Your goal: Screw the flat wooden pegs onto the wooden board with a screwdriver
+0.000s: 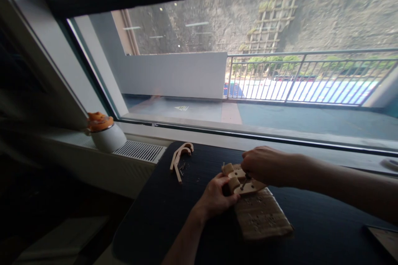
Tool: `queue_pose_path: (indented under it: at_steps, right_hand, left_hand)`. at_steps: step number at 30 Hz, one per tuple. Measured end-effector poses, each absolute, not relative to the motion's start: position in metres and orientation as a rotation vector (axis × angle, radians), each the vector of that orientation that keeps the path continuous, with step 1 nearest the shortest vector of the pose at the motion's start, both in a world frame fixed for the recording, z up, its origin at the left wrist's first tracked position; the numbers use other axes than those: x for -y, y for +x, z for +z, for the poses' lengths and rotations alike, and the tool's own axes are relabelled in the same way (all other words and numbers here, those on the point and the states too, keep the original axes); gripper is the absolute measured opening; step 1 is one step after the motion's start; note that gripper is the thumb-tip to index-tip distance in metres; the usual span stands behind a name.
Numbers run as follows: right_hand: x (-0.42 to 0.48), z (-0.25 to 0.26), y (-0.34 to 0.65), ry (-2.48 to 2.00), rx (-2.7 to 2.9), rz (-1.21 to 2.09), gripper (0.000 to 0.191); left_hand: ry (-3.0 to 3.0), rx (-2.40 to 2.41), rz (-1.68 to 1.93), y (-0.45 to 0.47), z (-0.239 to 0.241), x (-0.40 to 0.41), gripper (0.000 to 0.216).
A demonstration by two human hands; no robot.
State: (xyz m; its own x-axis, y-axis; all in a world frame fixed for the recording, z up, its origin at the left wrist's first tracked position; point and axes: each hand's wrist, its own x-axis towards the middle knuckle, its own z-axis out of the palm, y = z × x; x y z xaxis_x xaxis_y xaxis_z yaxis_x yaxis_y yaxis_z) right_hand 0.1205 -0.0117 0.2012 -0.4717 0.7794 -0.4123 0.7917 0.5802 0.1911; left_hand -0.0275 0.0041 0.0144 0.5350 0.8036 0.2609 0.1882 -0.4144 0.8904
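Observation:
My left hand [215,195] grips the near left side of a pale wooden piece [248,189] with rounded ends and dark holes. A second similar wooden piece [238,173] lies just behind it. Both rest on the far end of a brown cardboard block [264,215] with several small marks or holes in its top. My right hand [259,165] is closed above them around a screwdriver [245,182]. Its thin dark shaft slants down to the near piece; the handle is hidden in the fist. A small screw [223,165] seems to stand at the block's far left corner.
Two hook-shaped wooden pieces [178,158] lie on the dark table [149,211], with several small screws [182,168] beside them. A white pot with an orange top [107,136] stands on the sill vent. A flat framed object [384,238] lies at right. Beyond the table is a window.

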Motion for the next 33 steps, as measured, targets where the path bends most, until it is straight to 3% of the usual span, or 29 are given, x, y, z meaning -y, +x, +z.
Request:
queue_pose_path:
  at_steps: [9,33]
  right_hand:
    - [0.0176,0.2042,0.1233,1.224,-2.396,-0.032,0.024]
    - [0.0123,0.1988,0.1251,1.199,-2.437,0.005,0.014]
  left_hand:
    - [1.897,-0.803,0.890,-0.0271,0.0129,-0.0048,0.025]
    - [1.881,-0.811,0.875,-0.0272,0.0119,-0.0049,0.026]
